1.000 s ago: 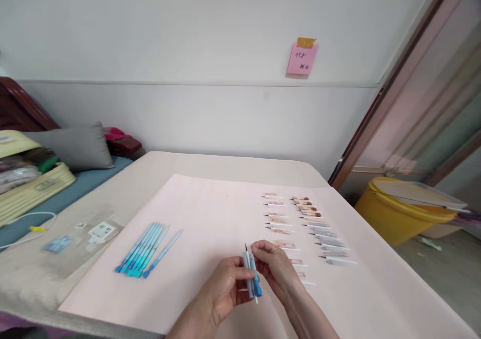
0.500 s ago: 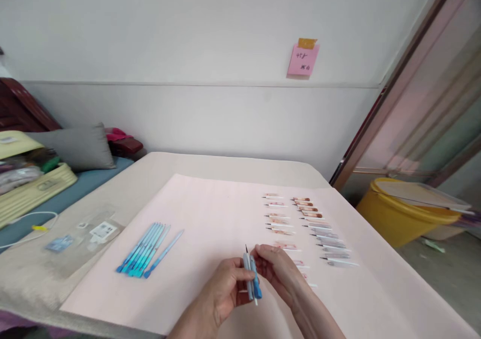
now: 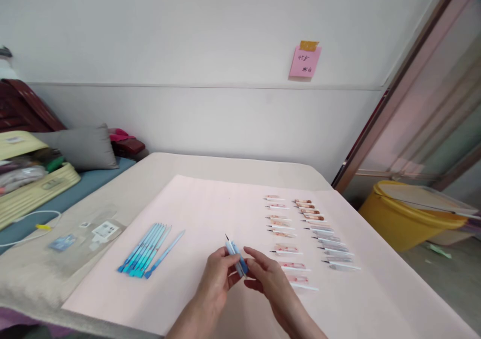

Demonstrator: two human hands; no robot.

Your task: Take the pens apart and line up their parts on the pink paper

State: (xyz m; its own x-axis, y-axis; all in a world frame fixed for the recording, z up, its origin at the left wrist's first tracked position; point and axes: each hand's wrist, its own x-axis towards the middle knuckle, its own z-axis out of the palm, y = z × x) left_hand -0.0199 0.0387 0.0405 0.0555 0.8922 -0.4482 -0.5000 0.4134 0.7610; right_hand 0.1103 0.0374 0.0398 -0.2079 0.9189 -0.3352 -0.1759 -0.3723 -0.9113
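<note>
My left hand (image 3: 217, 275) is closed on the parts of a light blue pen (image 3: 233, 251), including a slim white refill with a dark tip pointing up and away. My right hand (image 3: 265, 274) is at the pen's darker blue end, its index finger stretched out and its other fingers curled against that end. The exact contact there is partly hidden. Left of my hands, several blue pens (image 3: 145, 251) lie in a close bundle, with a single blue pen (image 3: 165, 253) beside them. To the right, several pink and orange pen parts (image 3: 287, 248) lie with white refills.
A pale pink sheet (image 3: 210, 203) covers much of the table. Brown and grey pen parts (image 3: 330, 238) form another column at the right. Clear plastic packaging (image 3: 105, 231) lies left of the sheet. A yellow bin (image 3: 398, 218) stands beyond the right edge; a pink note (image 3: 305, 62) hangs on the wall.
Both hands have shifted left and slightly away with the pen parts. My right fingers have moved from near the tip end to the darker blue end.
</note>
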